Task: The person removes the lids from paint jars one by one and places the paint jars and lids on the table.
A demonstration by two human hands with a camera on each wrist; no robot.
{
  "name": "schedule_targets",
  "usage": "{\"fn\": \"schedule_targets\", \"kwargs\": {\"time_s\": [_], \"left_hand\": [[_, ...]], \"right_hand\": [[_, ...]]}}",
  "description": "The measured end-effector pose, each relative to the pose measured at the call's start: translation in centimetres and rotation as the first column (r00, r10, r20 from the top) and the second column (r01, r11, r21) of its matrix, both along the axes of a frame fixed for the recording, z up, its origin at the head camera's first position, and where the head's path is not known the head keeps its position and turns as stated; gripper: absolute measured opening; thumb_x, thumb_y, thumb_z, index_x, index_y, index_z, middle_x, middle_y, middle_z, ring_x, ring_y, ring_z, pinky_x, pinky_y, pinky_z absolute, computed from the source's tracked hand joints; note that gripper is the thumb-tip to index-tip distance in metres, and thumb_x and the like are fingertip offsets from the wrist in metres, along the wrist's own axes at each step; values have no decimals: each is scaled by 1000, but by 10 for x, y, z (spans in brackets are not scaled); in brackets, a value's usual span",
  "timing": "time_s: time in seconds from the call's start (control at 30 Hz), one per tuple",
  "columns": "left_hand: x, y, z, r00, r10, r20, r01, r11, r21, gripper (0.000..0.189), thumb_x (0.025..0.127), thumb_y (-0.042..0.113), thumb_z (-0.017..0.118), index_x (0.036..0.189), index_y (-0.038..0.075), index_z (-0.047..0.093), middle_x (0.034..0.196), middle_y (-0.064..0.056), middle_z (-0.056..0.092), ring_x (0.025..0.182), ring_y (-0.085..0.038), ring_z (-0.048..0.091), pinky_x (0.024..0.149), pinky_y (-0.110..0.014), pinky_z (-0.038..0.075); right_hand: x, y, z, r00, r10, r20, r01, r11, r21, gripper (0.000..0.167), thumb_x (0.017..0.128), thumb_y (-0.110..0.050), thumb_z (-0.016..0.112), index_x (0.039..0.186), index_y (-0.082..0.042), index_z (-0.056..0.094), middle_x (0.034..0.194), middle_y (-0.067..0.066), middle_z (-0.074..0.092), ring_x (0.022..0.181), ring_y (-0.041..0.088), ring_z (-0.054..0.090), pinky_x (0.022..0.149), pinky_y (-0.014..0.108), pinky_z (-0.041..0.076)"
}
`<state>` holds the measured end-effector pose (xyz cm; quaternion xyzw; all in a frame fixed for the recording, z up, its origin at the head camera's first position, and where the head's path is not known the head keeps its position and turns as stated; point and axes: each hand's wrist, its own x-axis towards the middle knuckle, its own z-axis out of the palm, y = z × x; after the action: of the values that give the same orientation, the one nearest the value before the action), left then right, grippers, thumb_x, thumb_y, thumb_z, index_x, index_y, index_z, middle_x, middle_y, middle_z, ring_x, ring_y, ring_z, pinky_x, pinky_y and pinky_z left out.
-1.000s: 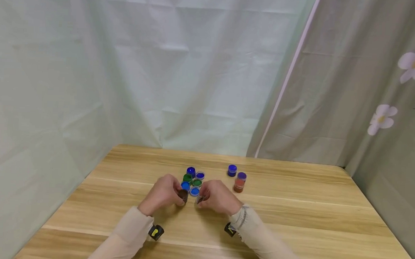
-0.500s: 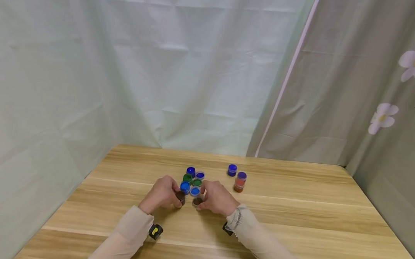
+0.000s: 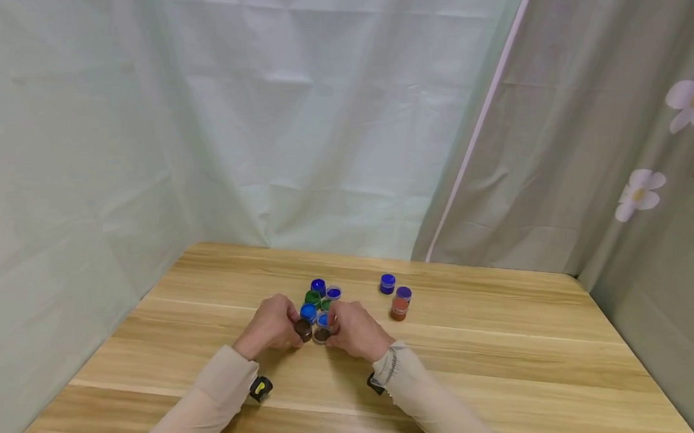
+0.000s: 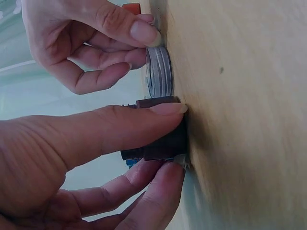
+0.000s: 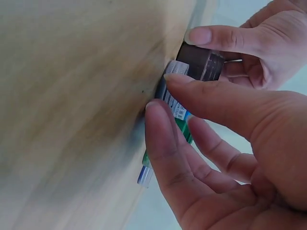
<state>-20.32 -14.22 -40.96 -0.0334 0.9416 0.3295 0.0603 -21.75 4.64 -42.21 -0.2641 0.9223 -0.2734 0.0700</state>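
Note:
My left hand [image 3: 271,324] grips a small dark brown paint pot [image 3: 303,330] between thumb and fingers, down on the table. In the left wrist view the thumb presses across the side of this pot [image 4: 165,139]. Just right of it, my right hand [image 3: 358,332] pinches a round clear-rimmed lid [image 3: 322,335] with a dark middle. A white printed label shows on that lid [image 5: 176,91] in the right wrist view. Behind these stand an open light blue pot [image 3: 308,313], a green pot [image 3: 312,298] and a dark blue pot [image 3: 318,286], each with a matching lid at its right.
Farther right on the wooden table [image 3: 492,352] stand three lidded pots: a blue one [image 3: 387,283], a purple one [image 3: 404,294] and a red-brown one [image 3: 399,308]. Pale curtains [image 3: 328,125] hang behind the table and along its sides.
My right hand has moved left with the lid, bringing it down flat beside the brown pot. The left hand has shifted the brown pot slightly, in front of the light blue one.

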Motion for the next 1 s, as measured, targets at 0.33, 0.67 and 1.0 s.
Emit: {"fn": "schedule_targets", "kwargs": {"time_s": [0.33, 0.67, 1.0], "left_hand": [[-1, -1, -1, 1000, -1, -2, 1, 1000, 14, 37, 59, -5, 94, 82, 0, 66, 84, -11, 64, 77, -24, 59, 63, -30, 52], [0, -2, 4, 1000, -9, 6, 9, 1000, -12, 42, 59, -2, 95, 88, -1, 66, 88, -12, 64, 79, -25, 58, 67, -32, 53], [9, -11, 29, 993, -86, -79, 82, 995, -53, 35, 71, -4, 83, 102, -5, 66, 92, -13, 64, 79, -23, 56, 68, -34, 52]], "right_hand": [[1, -2, -1, 1000, -1, -22, 1, 1000, 2, 22, 83, -6, 84, 91, -8, 64, 81, -1, 67, 68, 5, 56, 58, 18, 49], [0, 1, 2, 1000, 20, 6, -21, 1000, 15, 25, 81, -8, 86, 93, -9, 64, 86, 1, 70, 71, 5, 58, 61, 17, 51], [-2, 14, 13, 999, 21, 29, -22, 999, 25, 23, 85, -13, 83, 102, -8, 67, 96, 4, 73, 82, 10, 65, 71, 22, 56]]}}
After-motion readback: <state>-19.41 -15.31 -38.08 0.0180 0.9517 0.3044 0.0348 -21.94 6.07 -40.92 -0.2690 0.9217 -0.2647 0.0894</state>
